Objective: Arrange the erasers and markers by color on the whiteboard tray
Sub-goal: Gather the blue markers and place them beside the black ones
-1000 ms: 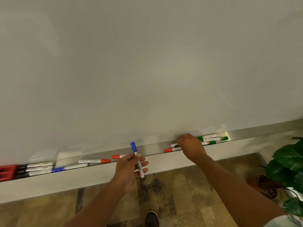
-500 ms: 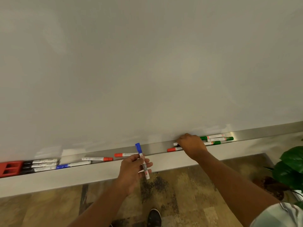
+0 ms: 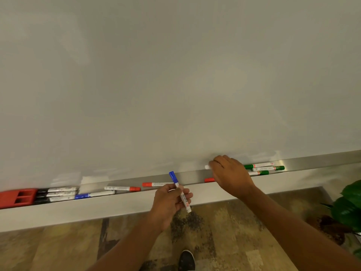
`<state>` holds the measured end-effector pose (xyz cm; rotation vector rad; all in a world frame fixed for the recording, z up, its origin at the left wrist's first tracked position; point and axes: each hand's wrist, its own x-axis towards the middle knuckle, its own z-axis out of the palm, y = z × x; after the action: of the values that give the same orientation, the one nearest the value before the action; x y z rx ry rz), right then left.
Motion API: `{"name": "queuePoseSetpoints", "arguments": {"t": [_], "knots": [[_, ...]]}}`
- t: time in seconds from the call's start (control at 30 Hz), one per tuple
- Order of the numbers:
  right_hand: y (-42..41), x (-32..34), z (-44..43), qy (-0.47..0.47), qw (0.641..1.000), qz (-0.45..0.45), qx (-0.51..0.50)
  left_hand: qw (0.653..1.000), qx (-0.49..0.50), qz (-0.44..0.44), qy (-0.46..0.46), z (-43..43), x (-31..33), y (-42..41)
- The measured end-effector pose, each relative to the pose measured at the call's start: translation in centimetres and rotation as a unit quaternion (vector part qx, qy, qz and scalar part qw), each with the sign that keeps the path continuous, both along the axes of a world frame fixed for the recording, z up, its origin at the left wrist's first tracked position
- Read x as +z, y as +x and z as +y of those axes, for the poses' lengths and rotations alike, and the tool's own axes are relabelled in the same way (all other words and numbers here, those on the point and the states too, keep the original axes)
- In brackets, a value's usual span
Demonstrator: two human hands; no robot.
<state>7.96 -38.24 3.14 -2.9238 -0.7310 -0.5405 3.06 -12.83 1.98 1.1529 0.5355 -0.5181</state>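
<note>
head | left hand (image 3: 168, 200) grips blue marker (image 3: 179, 191) | right hand (image 3: 230, 176) over tray (image 3: 312, 162)

The right hand (image 3: 231, 176) covers most of a white-ended marker (image 3: 207, 167) and a red marker (image 3: 209, 180) at centre right; the red eraser (image 3: 17, 198) and plant (image 3: 349, 204) run off the frame edges

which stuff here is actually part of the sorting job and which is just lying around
Part of the job:
red eraser
black markers
blue marker on the tray
blue marker in the left hand
red markers
green markers
marker under the right hand
tray

Just lying about:
plant
shoe
</note>
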Motion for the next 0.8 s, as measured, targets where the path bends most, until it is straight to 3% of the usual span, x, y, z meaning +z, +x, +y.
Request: {"name": "queuePoseSetpoints", "arguments": {"t": [0.13, 0.33, 0.47, 0.67, 0.73, 0.8], "knots": [[-1.3, 3.3, 3.2, 0.226, 0.973, 0.033, -0.045, 1.0, 0.007, 0.002, -0.031, 0.1, 0.8, 0.4], [-3.2, 5.4, 8.6, 0.521, 0.842, 0.086, -0.11, 0.998, 0.034, -0.003, -0.06, 1.6, 2.0, 1.2], [-4.3, 4.3, 12.2, 0.593, 0.786, 0.124, -0.117, 0.994, 0.065, -0.013, -0.084, 3.3, 2.8, 1.3], [-4.8, 2.5, 16.2, 0.69, 0.67, 0.212, -0.173, 0.986, 0.108, -0.029, -0.121, 6.1, 3.6, 1.2], [-5.0, 2.1, 17.3, 0.688, 0.661, 0.233, -0.189, 0.983, 0.124, -0.038, -0.13, 6.8, 3.6, 1.2], [-5.2, 1.7, 18.6, 0.656, 0.685, 0.243, -0.203, 0.979, 0.142, -0.046, -0.14, 7.8, 3.5, 1.1]]}}
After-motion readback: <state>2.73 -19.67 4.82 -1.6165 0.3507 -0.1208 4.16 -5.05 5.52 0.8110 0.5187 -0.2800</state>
